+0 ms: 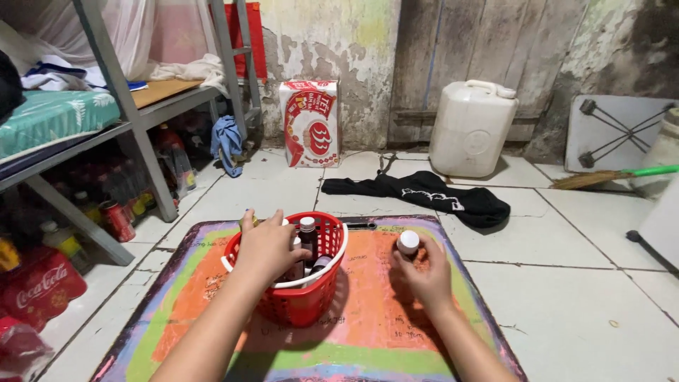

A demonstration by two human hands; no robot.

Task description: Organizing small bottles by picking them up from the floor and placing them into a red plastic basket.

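On the floor sits a low, colourful worktop (382, 332) with stripes of orange, green and pink. Near its middle stands a red basket (300, 297) with a white rim. A few small bottles stand in it, and one dark bottle with a white cap (307, 237) pokes up above the rest.

The left hand (267, 247) is over the basket, with its fingers curled down into it. They hide what is under them, so I cannot tell if they grip a bottle or only touch one. The right hand (424, 272) rests on the worktop just beside the basket. Its fingers are wrapped around a small bottle with a round white cap (408, 242), which stands upright on the worktop.

It looks like the work is partly done. Some bottles are already in the basket, and one is out of it, in the right hand. I cannot see any other loose bottles on the worktop. I cannot tell from this whether bottles are going in or coming out.

Behind the worktop a black cloth (424, 194) lies on the white floor tiles. A big white jug (470, 127) and a red and white box (310, 124) stand by the wall. A metal bed frame (134, 106) is on the left, with cans and bottles under it.
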